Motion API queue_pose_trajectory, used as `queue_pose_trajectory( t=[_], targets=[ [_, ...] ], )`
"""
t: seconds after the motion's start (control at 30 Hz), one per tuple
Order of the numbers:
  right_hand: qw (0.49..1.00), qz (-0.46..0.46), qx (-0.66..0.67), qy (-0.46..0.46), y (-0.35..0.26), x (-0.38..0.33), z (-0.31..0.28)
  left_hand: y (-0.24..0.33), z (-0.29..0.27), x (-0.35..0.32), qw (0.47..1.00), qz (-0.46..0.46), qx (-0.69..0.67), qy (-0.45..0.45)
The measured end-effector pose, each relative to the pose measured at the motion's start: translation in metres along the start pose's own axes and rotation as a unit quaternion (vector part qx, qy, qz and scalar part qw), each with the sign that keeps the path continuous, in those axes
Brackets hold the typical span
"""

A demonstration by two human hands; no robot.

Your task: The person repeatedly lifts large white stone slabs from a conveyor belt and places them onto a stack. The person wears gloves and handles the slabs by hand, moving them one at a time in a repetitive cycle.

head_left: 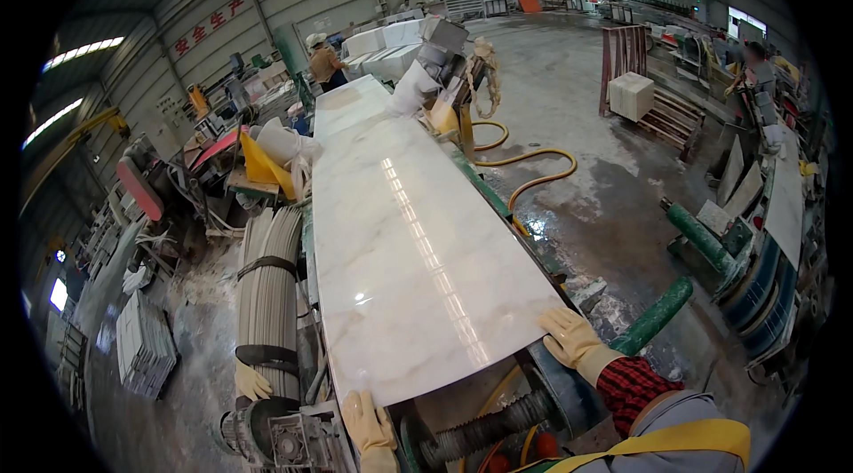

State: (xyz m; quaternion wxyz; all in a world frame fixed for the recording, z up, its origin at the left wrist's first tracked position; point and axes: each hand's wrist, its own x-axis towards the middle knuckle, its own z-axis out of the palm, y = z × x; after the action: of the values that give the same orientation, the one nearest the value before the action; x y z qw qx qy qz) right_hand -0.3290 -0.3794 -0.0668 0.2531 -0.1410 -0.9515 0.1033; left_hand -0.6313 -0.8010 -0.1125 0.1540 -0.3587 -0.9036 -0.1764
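A long, glossy white stone slab with faint tan veining lies along the conveyor in front of me. My left hand, in a cream rubber glove, is at the near left corner, its fingers stretched forward against the slab's edge. At the near right corner, my right hand wears a matching glove; its stretched fingers touch the slab's rim. Whether either thumb hooks underneath is hidden. Below the near edge a dark ribbed roller shows. A further cream glove lies beside the motor at left.
A strapped bundle of long strips stands close on the left, above a motor. Green rollers jut out at right. A yellow hose curves over the wet floor. Beyond the slab, a person stands near white blocks.
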Motion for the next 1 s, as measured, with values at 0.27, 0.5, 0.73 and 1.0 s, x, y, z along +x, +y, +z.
queue_pose_trajectory(
  t=[0.27,0.5,0.73,1.0],
  targets=[
    [1.0,0.003,0.012,-0.005,0.0,-0.002,0.0,0.001,0.0,-0.003,1.0,-0.014,0.009,-0.004],
    [1.0,0.01,0.013,-0.018,-0.001,-0.004,-0.003,0.003,0.0,-0.004,0.999,-0.026,0.014,-0.019],
    [0.999,0.014,0.017,-0.03,-0.005,-0.004,-0.009,0.006,-0.005,-0.005,1.0,-0.018,0.014,-0.015],
    [1.0,0.009,0.022,-0.02,-0.007,-0.006,-0.01,0.006,-0.005,-0.007,1.0,-0.006,0.018,0.001]
  ],
)
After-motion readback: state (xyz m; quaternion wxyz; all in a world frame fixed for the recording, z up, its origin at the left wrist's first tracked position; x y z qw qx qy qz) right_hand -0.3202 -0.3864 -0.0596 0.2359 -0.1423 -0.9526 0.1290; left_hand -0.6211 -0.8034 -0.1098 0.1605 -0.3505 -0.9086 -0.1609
